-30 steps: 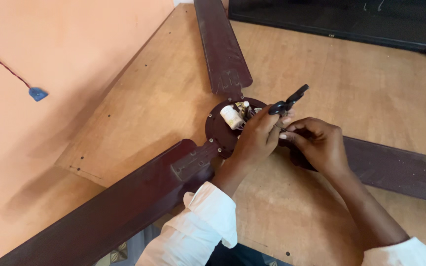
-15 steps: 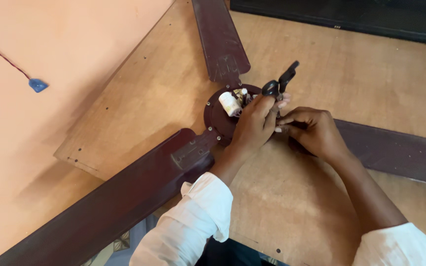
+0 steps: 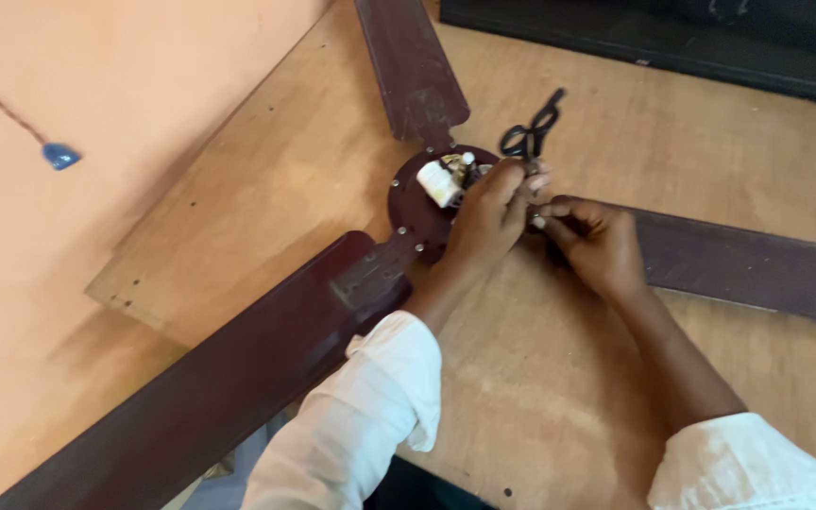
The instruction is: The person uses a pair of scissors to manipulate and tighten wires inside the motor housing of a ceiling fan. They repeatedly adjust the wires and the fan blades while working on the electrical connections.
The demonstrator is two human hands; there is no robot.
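A dark brown ceiling fan lies on a wooden board (image 3: pixel 238 189), its three blades (image 3: pixel 238 378) spreading from a round hub (image 3: pixel 417 203). A white cylinder part (image 3: pixel 439 181) and some wiring sit on top of the hub. My left hand (image 3: pixel 488 222) rests over the hub's right side, fingers closed on the lower end of black scissors (image 3: pixel 533 127) that stick out away from me. My right hand (image 3: pixel 597 241) lies beside it on the right blade (image 3: pixel 757 269), fingers curled, fingertips meeting the left hand's. Whatever they pinch is hidden.
An orange floor (image 3: pixel 68 76) surrounds the board on the left, with a thin red cord ending in a small blue piece (image 3: pixel 59 155). A long dark panel (image 3: pixel 663 42) runs along the far edge. White sleeves cover both forearms.
Both hands stay at the hub. The scissors have tipped a little more upright in the left hand, and the view has shifted slightly.
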